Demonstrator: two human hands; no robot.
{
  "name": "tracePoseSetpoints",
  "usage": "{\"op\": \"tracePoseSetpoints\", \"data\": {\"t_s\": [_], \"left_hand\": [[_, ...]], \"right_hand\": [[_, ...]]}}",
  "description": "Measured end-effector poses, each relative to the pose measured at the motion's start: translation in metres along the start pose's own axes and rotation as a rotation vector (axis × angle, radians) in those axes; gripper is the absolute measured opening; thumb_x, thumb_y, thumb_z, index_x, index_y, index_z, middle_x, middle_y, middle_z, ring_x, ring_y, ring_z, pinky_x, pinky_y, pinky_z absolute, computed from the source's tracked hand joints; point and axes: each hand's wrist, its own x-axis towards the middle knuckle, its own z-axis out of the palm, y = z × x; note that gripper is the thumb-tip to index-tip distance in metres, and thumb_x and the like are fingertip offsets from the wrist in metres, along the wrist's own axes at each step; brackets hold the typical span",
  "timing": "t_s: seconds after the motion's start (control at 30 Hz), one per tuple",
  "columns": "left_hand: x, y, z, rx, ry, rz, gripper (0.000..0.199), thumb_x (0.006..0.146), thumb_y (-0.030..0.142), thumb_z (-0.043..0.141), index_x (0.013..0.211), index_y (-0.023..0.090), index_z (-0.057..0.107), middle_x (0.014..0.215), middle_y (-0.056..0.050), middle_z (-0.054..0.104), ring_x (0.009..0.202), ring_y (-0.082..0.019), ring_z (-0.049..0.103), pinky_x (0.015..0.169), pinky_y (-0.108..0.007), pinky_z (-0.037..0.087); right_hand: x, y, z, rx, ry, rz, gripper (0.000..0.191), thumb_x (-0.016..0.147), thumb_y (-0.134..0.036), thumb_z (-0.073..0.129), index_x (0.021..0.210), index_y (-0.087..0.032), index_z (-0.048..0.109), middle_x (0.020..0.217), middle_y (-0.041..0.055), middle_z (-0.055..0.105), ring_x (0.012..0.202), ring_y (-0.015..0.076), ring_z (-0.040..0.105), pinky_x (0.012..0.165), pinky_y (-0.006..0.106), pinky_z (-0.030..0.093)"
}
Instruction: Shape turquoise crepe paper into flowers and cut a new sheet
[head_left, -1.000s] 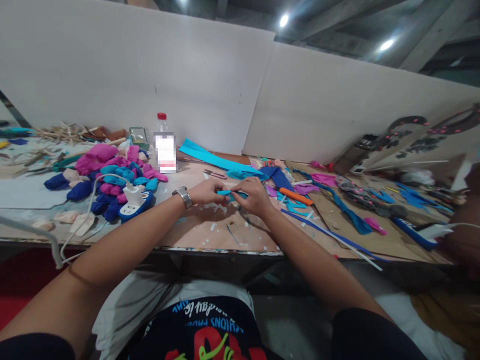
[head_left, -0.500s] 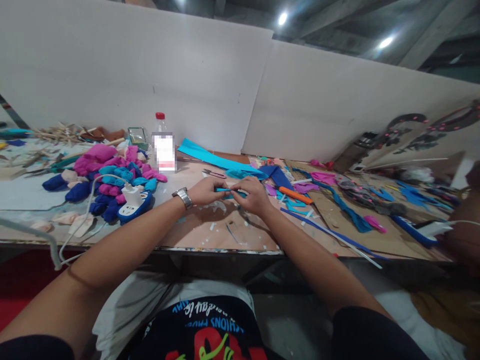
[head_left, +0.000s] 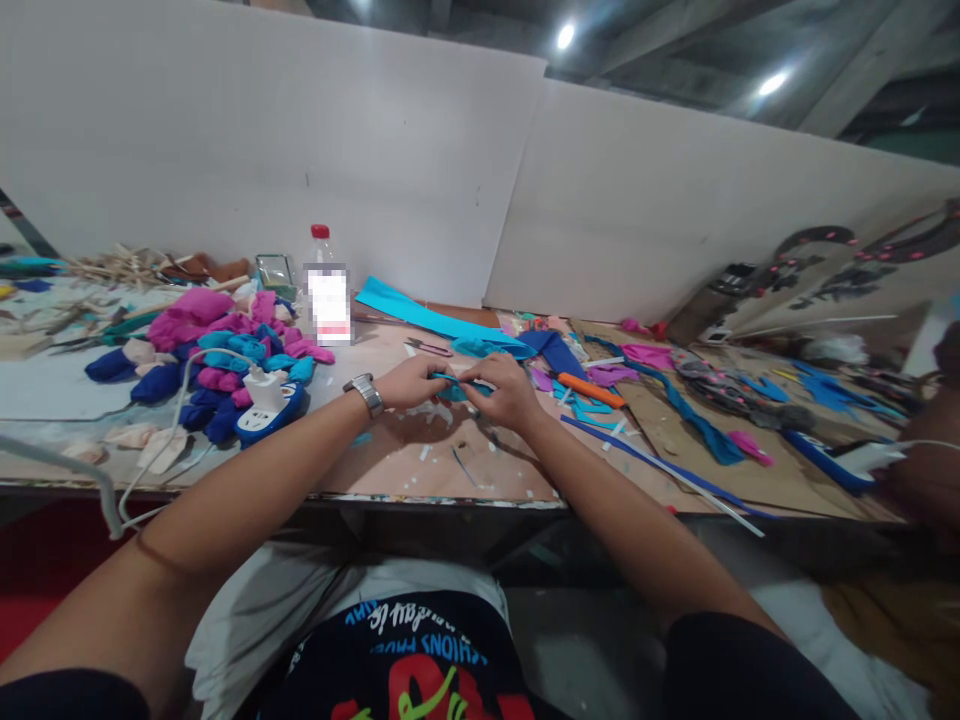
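Between my two hands, just above the table, is a small piece of light blue fabric [head_left: 451,390]. My left hand [head_left: 409,383], with a metal watch on its wrist, pinches the left end of the piece. Thumb and fingers of my right hand [head_left: 506,390] are closed on its right side; part of the fabric is hidden by the fingers. Behind my hands lie pink-handled thread snips [head_left: 429,347] and a long light blue fabric strip [head_left: 427,318]. An orange-handled cutter [head_left: 591,390] rests to the right of my right hand.
At left are a pile of blue and pink fabric bundles [head_left: 217,340], a power strip [head_left: 268,410] with a white cord, and a red-capped bottle [head_left: 328,300]. Fabric scraps lie on cardboard [head_left: 667,430] at right, near a second power strip [head_left: 829,462]. A white partition [head_left: 375,150] stands behind.
The light blue fabric between my fingers has shifted and shows more of its surface below them. My fingers have moved slightly; both arms stay in about the same place.
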Motion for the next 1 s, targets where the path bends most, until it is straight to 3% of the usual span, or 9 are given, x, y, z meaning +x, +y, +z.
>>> {"op": "tracePoseSetpoints", "data": {"t_s": [0.13, 0.27, 0.57, 1.0], "left_hand": [[0.0003, -0.0008, 0.0011, -0.059, -0.016, -0.027, 0.023, 0.092, 0.035, 0.056, 0.093, 0.014, 0.067, 0.089, -0.008, 0.075, 0.076, -0.016, 0.072, 0.070, -0.026, 0.057], [-0.0018, 0.0042, 0.0014, -0.105, -0.034, -0.002, 0.036, 0.093, 0.048, 0.057, 0.093, 0.014, 0.067, 0.097, -0.009, 0.073, 0.083, -0.018, 0.072, 0.070, -0.028, 0.058], [0.0023, -0.0024, 0.0010, -0.053, 0.000, 0.018, 0.049, 0.087, 0.063, 0.059, 0.084, 0.014, 0.065, 0.085, -0.007, 0.069, 0.073, -0.017, 0.067, 0.066, -0.028, 0.054], [-0.0010, 0.0036, 0.0004, 0.321, 0.168, 0.237, 0.033, 0.096, 0.042, 0.054, 0.088, 0.016, 0.074, 0.083, -0.004, 0.074, 0.075, -0.017, 0.063, 0.069, -0.026, 0.043]], "right_hand": [[-0.0001, 0.0006, 0.0008, 0.001, -0.002, 0.000, 0.008, 0.090, -0.027, 0.067, 0.090, -0.025, 0.075, 0.088, 0.0042, 0.078, 0.090, 0.0246, 0.067, 0.089, 0.043, 0.043], [-0.0003, 0.0006, 0.0010, -0.011, -0.014, -0.008, 0.009, 0.089, -0.026, 0.067, 0.090, -0.025, 0.076, 0.089, 0.0041, 0.078, 0.091, 0.0247, 0.067, 0.090, 0.043, 0.042], [-0.0006, -0.0001, 0.0014, -0.038, -0.035, 0.008, 0.010, 0.091, -0.029, 0.067, 0.094, -0.025, 0.076, 0.092, 0.0053, 0.079, 0.095, 0.0260, 0.066, 0.091, 0.044, 0.041], [-0.0011, 0.0016, 0.0042, -0.076, -0.023, 0.047, 0.008, 0.092, -0.028, 0.066, 0.092, -0.023, 0.072, 0.094, 0.0054, 0.077, 0.098, 0.0273, 0.063, 0.091, 0.044, 0.039]]}}
